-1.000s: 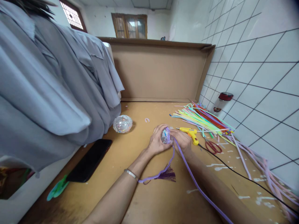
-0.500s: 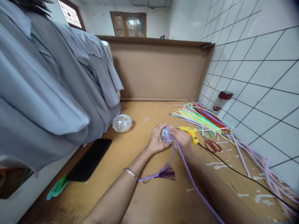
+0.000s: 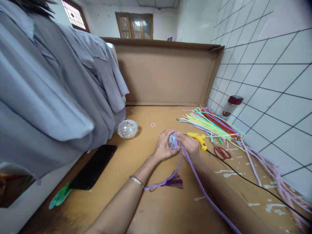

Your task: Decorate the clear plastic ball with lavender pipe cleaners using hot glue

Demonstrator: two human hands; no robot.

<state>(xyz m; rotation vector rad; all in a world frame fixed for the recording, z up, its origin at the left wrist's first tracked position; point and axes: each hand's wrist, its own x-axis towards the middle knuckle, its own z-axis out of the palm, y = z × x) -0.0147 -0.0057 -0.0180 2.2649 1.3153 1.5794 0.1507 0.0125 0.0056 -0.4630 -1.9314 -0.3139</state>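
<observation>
Head view: fingers of the left hand (image 3: 162,146) clamp one clear round piece (image 3: 171,141) over the bench (image 3: 129,152); the right hand's (image 3: 190,145) pinch purple cord (image 3: 200,187) against it, two lengths trailing. One glue gun (image 3: 198,136) lies just beside.

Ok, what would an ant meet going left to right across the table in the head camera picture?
Green thing, black phone, clear ball, small pale curl, left hand, held sparkly thing, right hand, yellow glue gun, red-handled scissors.
</observation>
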